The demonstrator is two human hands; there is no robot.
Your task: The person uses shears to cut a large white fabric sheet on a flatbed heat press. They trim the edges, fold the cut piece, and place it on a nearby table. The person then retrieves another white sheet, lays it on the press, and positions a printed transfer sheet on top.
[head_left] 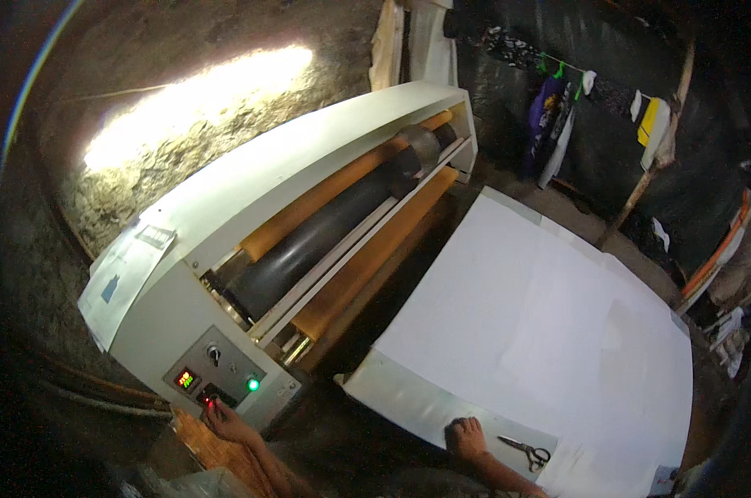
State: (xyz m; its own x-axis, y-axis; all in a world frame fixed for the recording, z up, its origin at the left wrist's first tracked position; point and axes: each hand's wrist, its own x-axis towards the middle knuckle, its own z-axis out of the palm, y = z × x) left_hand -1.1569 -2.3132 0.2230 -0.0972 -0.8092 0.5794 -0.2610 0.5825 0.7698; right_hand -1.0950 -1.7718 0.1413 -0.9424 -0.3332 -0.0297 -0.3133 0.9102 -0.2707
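At the near end of a large pale roller machine (326, 162), my left hand (228, 422) reaches up to the control panel (195, 358). Its fingers are bent together at a small dark control beside a red light; the fingertips hide what they touch. My right hand (470, 440) rests on the near edge of the table (417, 402), fingers loosely bent and apart, with nothing seen in it. Dark-handled scissors (526, 451) lie just right of that hand. A large white sheet (541, 307) covers most of the tabletop.
Orange rollers (326, 199) and a black roller (317, 249) run along the machine. Papers (131, 274) lie on its near left end. A dark gap separates machine from table. Clothes (550, 116) hang on a line at the back right, near a slanted wooden pole (624, 217).
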